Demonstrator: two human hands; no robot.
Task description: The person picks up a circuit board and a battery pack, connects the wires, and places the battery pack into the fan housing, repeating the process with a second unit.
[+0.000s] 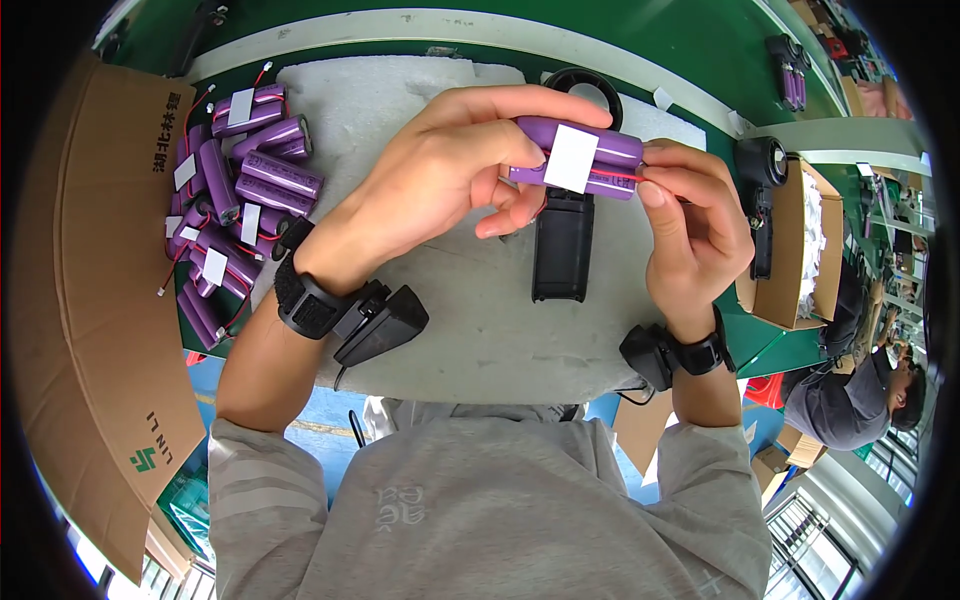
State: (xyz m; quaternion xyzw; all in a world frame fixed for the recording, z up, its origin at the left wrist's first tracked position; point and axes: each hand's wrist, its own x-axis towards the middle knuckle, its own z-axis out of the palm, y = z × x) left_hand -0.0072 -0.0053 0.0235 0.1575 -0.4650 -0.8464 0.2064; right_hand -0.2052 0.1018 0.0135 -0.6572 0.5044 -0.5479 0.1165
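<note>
A purple two-cell battery pack (618, 150) with a white sticker (572, 158) is held above the work surface. My left hand (430, 175) grips its left end between thumb and fingers. A red wire (612, 174) lies along the groove between the cells. At the pack's right end, my right hand (697, 225) has thumb and fingertips closed on the wire, whose tip the fingers hide. Below the pack is a black plastic handle-shaped housing (562, 255), with a round black head (583, 82) beyond it, partly hidden by my left hand and the pack.
Several purple battery packs (280, 183) with wires and connectors are heaped at the left, beside a large cardboard box (100, 280). A foam sheet (450, 330) covers the bench. At right are a black handheld device (762, 180) and an open carton (825, 270). A person (845, 405) sits farther right.
</note>
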